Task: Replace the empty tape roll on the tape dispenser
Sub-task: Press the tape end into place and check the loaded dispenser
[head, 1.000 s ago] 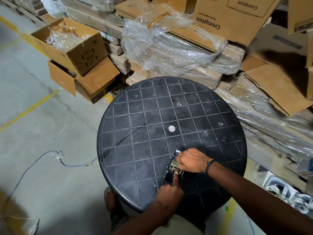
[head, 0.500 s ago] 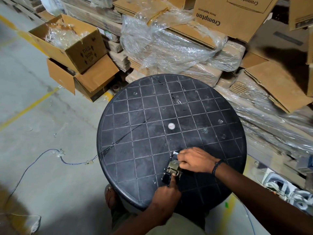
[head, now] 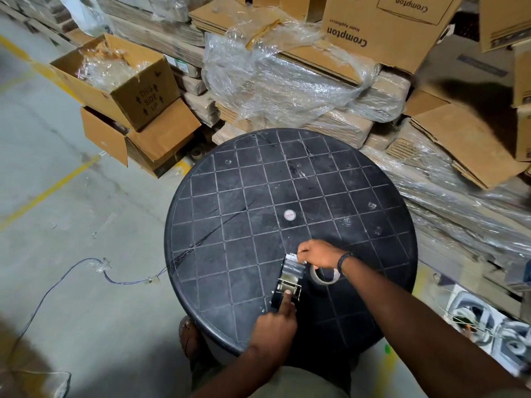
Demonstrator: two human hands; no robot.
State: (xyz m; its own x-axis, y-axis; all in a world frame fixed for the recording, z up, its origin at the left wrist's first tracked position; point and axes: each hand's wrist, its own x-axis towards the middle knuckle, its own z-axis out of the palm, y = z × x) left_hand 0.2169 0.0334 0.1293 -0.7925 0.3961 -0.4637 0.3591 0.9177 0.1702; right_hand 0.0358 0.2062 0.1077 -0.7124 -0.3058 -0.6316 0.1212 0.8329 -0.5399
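Here tape dispenser (head: 288, 278) lies flat, shiny metal; pale tape roll (head: 324, 275) beside.

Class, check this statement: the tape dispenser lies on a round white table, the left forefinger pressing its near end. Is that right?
Not quite. In the head view, the table is black, not white. The rest holds: the tape dispenser lies on it, the left hand pressing its near end with the forefinger.

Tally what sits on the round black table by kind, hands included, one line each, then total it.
Tape dispenser: 1
Tape roll: 1, beside the dispenser, partly under the right hand
Hands: 2, left hand with a finger on the dispenser, right hand at its far end
Total: 4
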